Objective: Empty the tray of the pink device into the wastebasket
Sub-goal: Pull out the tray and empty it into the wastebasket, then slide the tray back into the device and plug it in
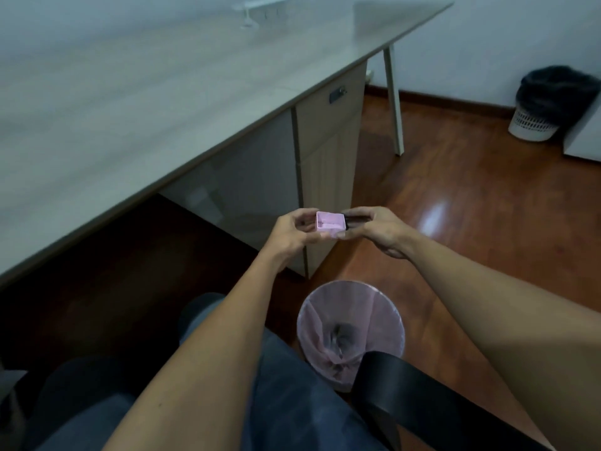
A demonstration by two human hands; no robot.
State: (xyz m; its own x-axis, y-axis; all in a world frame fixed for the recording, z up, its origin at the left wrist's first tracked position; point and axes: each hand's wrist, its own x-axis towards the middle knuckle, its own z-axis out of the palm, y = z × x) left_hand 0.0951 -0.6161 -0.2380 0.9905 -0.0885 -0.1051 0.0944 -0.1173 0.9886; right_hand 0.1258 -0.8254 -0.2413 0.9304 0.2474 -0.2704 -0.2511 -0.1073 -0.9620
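Note:
A small pink box-shaped tray (330, 222) is held in the air in front of me, its open side facing me. My left hand (294, 235) pinches its left side. My right hand (379, 229) grips a dark part (356, 220) joined to the tray's right side, mostly hidden by the fingers. The wastebasket (351, 333) stands on the floor below the hands, lined with a pink bag, dark bits at its bottom.
A long grey desk (136, 102) runs at the left with a cabinet (328, 164) under it. Wooden floor (487, 206) lies to the right. Another white basket with a black bag (549, 105) stands at the far wall. A black chair armrest (422, 408) crosses my lap.

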